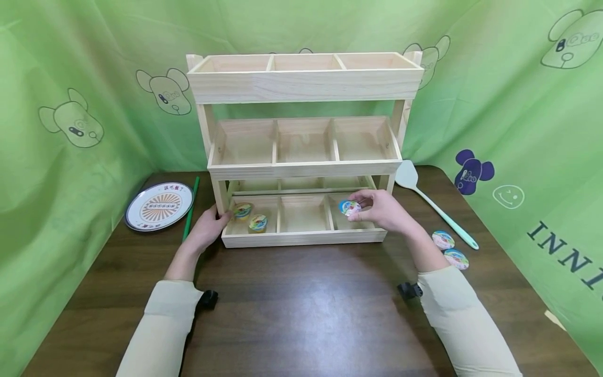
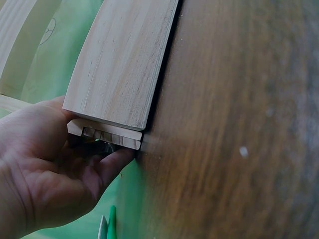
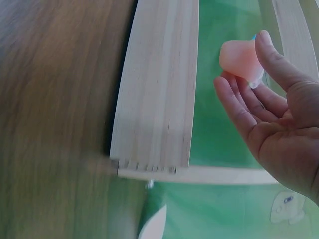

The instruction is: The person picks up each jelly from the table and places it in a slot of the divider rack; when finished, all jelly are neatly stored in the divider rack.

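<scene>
Between the thumb and fingers of my right hand [image 1: 379, 209] is a small jelly cup [image 1: 349, 208] with a colourful foil lid. Its pinkish body shows in the right wrist view, raised above the front board's edge; in the head view it overlaps the right compartment of the bottom tier. My left hand [image 1: 208, 229] grips the left end of that tier on the wooden shelf [image 1: 301, 240], some of its fingers hidden behind the wood in the left wrist view. Two yellowish jelly cups [image 1: 257, 223] sit in the bottom tier's left compartment.
Two more lidded jelly cups [image 1: 456, 259] are on the table at the right, near a pale blue spatula [image 1: 443, 213]. Left of the shelf are a white patterned plate [image 1: 160, 207] and a green stick [image 1: 190, 209]. Green curtain [image 1: 518, 94] surrounds the back and sides.
</scene>
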Action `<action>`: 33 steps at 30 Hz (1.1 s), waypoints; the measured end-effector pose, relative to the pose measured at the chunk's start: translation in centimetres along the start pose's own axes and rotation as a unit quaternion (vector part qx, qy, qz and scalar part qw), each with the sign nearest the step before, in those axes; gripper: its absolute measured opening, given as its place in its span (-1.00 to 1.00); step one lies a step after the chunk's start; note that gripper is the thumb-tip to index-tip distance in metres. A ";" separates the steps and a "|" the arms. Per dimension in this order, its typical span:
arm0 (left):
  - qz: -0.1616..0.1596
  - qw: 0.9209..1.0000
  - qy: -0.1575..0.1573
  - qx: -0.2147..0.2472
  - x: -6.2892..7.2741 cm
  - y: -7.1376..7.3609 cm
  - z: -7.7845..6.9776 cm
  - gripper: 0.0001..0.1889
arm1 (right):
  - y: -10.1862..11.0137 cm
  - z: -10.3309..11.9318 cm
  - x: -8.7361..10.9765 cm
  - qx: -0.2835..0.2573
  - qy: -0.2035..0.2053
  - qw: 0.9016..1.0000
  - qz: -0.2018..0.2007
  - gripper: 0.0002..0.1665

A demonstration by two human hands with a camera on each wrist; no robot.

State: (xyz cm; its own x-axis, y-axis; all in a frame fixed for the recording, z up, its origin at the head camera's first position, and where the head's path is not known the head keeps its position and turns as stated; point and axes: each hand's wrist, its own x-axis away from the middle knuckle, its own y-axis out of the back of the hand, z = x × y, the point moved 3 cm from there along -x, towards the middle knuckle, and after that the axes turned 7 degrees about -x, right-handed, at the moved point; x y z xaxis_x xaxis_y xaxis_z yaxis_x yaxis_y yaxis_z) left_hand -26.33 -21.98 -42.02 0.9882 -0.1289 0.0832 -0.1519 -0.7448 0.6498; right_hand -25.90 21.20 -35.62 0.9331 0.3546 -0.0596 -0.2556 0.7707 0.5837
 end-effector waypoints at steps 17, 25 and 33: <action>-0.006 1.000 -0.007 -0.006 -0.1 -0.1 0.2 -0.32 | -4.2 2.2 -3.9 -0.032 0.008 0.999 0.034 -0.42; -0.005 1.000 -0.006 -0.003 0.0 -0.1 0.1 -0.33 | -6.2 2.9 -5.2 -0.034 0.011 0.998 0.046 -0.43; -0.006 1.000 -0.007 -0.008 -0.1 -0.1 0.1 -0.33 | -7.5 3.2 -5.9 -0.024 0.006 0.998 0.057 -0.40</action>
State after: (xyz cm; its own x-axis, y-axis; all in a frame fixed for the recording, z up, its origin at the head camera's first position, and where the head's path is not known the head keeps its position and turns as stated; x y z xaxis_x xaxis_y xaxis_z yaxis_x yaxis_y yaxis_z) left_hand -26.39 -22.00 -42.18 0.9893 -0.1304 0.0648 -0.1404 -0.7350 0.6633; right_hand -28.73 11.67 -37.06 0.8938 0.4485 -0.0048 -0.3727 0.7488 0.5481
